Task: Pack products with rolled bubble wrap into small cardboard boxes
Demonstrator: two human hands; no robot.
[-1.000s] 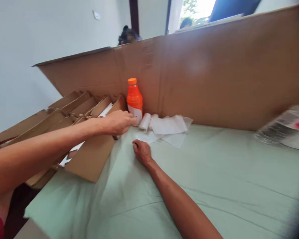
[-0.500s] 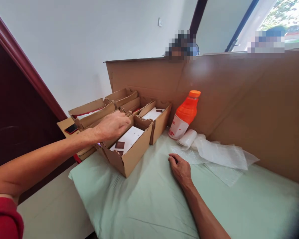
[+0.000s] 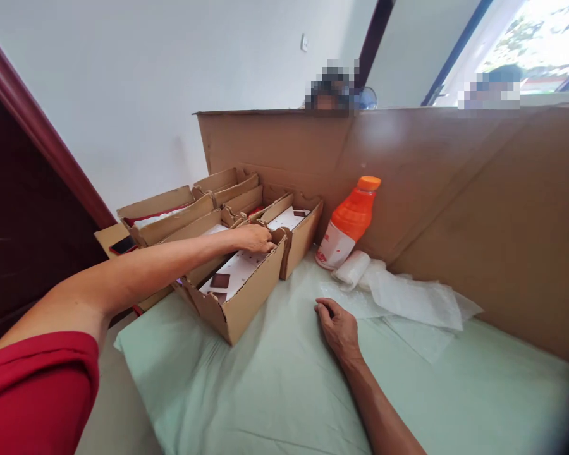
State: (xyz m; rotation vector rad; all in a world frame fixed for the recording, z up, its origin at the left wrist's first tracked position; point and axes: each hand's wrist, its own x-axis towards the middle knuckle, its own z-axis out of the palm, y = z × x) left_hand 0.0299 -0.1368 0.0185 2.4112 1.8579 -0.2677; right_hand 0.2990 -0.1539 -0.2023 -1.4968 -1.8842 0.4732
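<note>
My left hand (image 3: 253, 238) reaches into the far end of the front cardboard box (image 3: 253, 304). Its fingers are bent down and closed, with the tips at the white spotted sheet (image 3: 239, 270) inside; anything between them is too small to make out. Two small brown squares (image 3: 220, 280) lie at the near end of that sheet. On the green cloth (image 3: 275, 373), my right hand (image 3: 339, 327) rests with fingers curled in and nothing visible in it, to the right of the box.
More cardboard boxes (image 3: 171, 221) stand behind and left, one with a white sheet (image 3: 284, 218). An orange bottle (image 3: 348, 224) leans by clear plastic wrap (image 3: 415, 297). A phone (image 3: 123, 244) lies far left. A tall cardboard panel (image 3: 431, 189) closes the back, people beyond it.
My left hand has moved right and forward, from above the box's left wall to its far end, and lower. My right hand stays on the cloth. The view has shifted slightly.
</note>
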